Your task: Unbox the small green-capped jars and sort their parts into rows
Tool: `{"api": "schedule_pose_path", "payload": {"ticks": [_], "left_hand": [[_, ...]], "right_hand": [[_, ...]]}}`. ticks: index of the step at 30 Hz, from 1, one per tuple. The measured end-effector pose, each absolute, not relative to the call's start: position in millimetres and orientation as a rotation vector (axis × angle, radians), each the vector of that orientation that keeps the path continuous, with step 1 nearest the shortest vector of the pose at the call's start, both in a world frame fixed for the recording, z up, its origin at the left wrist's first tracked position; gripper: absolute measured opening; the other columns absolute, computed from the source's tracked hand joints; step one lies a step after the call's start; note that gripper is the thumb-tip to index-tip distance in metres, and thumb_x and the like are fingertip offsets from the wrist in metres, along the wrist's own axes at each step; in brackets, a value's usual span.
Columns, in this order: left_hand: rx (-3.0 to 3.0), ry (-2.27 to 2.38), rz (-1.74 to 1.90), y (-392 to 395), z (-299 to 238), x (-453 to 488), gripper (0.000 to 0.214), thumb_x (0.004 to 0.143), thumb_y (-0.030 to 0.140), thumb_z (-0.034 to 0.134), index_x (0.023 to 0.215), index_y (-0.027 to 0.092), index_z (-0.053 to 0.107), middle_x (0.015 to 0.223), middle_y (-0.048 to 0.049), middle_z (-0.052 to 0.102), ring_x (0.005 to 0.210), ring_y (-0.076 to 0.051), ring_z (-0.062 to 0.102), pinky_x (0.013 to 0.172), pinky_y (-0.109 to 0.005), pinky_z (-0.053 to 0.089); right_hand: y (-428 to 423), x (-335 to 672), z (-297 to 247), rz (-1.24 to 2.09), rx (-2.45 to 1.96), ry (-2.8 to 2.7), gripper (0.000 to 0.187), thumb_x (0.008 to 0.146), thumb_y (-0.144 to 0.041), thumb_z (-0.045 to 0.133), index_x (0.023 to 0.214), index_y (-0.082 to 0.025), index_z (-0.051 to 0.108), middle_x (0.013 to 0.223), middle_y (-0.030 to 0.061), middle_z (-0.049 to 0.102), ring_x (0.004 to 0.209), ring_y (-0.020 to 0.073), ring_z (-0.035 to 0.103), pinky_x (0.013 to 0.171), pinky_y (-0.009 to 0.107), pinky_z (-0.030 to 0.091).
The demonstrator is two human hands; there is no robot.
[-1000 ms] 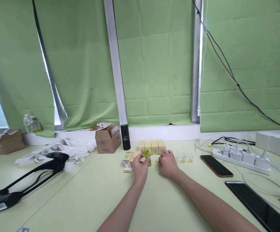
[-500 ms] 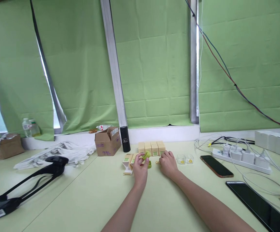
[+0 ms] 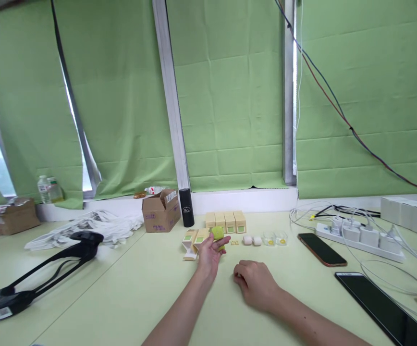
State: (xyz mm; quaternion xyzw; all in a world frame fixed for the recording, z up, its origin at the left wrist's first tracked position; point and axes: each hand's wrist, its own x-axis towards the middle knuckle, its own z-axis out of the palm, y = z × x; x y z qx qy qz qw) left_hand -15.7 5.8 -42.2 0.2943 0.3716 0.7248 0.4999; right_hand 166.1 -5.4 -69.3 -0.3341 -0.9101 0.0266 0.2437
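Near the middle of the table, my left hand [image 3: 210,254] is palm up and holds a glossy yellow-green piece [image 3: 216,232] at its thumb and fingers. A second green piece [image 3: 223,248] shows partly behind the fingers. Nearer to me, my right hand [image 3: 257,283] lies low over the table with its fingers curled in; what is inside them, if anything, is hidden. Beyond it are small yellowish bits [image 3: 234,242], two white rounded pieces [image 3: 256,240] and two clear cups [image 3: 281,238] with yellow in them. Opened beige cartons [image 3: 190,244] stand left of my left hand.
Several beige boxes [image 3: 230,222] stand in a row behind the hands, right of a black cylinder [image 3: 186,207] and a brown carton [image 3: 161,211]. A phone [image 3: 322,249], a tablet [image 3: 385,305] and a power strip [image 3: 360,240] lie right. A black frame-like object [image 3: 42,276] lies left.
My right hand has drawn back toward me from the small pieces, uncovering the two white ones. My left hand has turned its palm up, its fingers now pointing right.
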Motion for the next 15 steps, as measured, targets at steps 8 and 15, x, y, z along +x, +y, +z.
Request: {"api": "schedule_pose_path", "payload": {"ticks": [8, 15], "left_hand": [[0.709, 0.908, 1.791, 3.5, -38.1, -17.9, 0.038, 0.081, 0.047, 0.075, 0.096, 0.014, 0.064, 0.089, -0.0177, 0.079, 0.084, -0.026, 0.075, 0.062, -0.029, 0.048], [1.25, 1.294, 1.981, 13.0, -43.4, -25.0, 0.044, 0.078, 0.06, 0.074, 0.085, 0.019, 0.061, 0.089, -0.0103, 0.076, 0.089, -0.025, 0.071, 0.068, -0.029, 0.048]], "right_hand": [[-1.3, 169.8, -65.9, 0.103, -0.889, -2.525, 0.017, 0.09, -0.013, 0.057, 0.09, -0.024, 0.07, 0.088, 0.0018, 0.074, 0.08, 0.018, 0.068, 0.064, 0.027, 0.032], [-3.5, 169.9, -64.1, 0.138, -0.898, -2.526, 0.02, 0.09, -0.014, 0.053, 0.093, -0.023, 0.071, 0.092, 0.0034, 0.075, 0.083, 0.0188, 0.068, 0.066, 0.027, 0.033]]}}
